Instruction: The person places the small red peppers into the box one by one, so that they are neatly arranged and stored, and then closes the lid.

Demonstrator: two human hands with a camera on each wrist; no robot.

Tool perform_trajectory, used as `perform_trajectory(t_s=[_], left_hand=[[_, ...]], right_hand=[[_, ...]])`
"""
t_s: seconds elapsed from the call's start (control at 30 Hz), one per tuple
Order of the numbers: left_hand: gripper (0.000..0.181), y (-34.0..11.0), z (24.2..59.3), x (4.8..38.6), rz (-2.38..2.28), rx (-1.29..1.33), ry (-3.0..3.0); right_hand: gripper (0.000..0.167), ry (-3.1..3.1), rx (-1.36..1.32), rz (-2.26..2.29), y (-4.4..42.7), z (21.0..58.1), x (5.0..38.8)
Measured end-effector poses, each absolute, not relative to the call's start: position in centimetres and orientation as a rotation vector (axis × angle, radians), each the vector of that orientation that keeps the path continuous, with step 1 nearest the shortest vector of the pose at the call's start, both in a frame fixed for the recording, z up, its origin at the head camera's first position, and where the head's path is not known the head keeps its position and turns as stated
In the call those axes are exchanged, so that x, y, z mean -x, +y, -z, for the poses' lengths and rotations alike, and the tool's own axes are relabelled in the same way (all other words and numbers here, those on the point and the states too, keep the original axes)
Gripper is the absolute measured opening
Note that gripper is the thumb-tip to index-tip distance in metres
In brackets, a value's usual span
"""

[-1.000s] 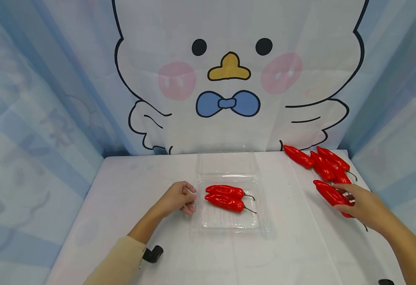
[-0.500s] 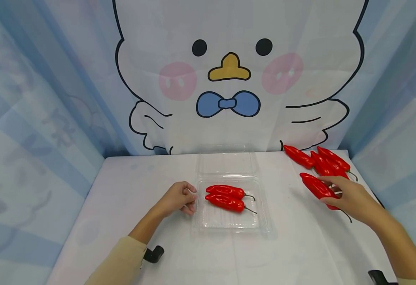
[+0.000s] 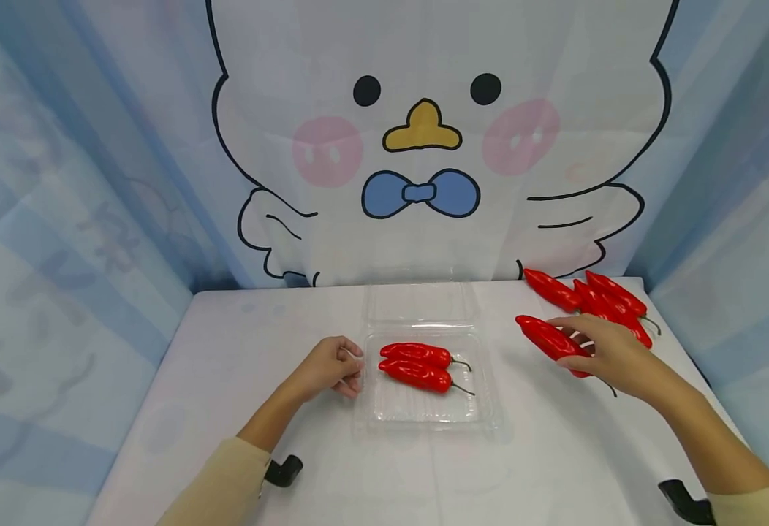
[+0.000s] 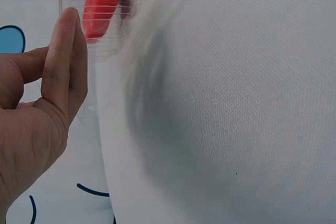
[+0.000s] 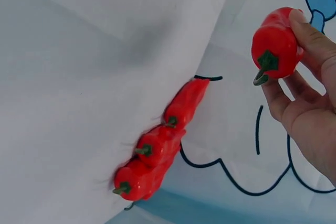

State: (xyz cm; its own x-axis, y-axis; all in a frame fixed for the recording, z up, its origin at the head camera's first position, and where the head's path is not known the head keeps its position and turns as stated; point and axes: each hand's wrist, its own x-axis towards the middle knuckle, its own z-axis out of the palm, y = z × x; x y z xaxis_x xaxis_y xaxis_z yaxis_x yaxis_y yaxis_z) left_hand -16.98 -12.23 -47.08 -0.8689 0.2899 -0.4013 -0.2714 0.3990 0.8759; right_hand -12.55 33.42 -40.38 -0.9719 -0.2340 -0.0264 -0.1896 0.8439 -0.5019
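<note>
My right hand (image 3: 611, 354) grips a red chili pepper (image 3: 549, 342) above the right part of the table. In the right wrist view, the thumb lies on one side of this pepper and fingers on the other, its green stem (image 5: 266, 65) showing. My left hand (image 3: 330, 367) is at the left edge of a clear plastic clamshell box (image 3: 424, 418). Its fingertips (image 4: 68, 19) touch or nearly touch the box wall in the left wrist view. Two red peppers lie side by side in the box, a rear one (image 3: 417, 353) and a front one (image 3: 417, 375).
Several more red peppers (image 3: 551, 290) lie piled at the table's back right corner. The box's transparent lid (image 3: 417, 301) stands folded back toward the rear curtain (image 3: 424, 241). White cloth covers the table (image 3: 279, 314). Dark wrist mounts (image 3: 283, 471) show by both sleeves.
My right hand has carried its pepper leftward from beside the pile toward the box. The left hand, the box and the two peppers in it have stayed in place.
</note>
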Motion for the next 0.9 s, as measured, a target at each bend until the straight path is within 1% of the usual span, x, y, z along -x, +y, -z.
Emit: perform_trajectory(t_s=[0.4,0.73,0.9], left_hand=[[0.023,-12.3,47.2,17.2,-1.505,-0.049,2.143],[0.022,-12.5,47.3,17.4,-1.502,-0.055,2.136],[0.022,-12.4,47.4,17.3,-1.497,-0.045,2.14]], right_hand=[[0.078,2.906,0.417,0.758,30.1,40.1,13.0],[0.069,2.838,0.481,0.762,27.1,39.7,13.8],[0.065,2.798,0.559,0.769,25.5,39.8,14.2]])
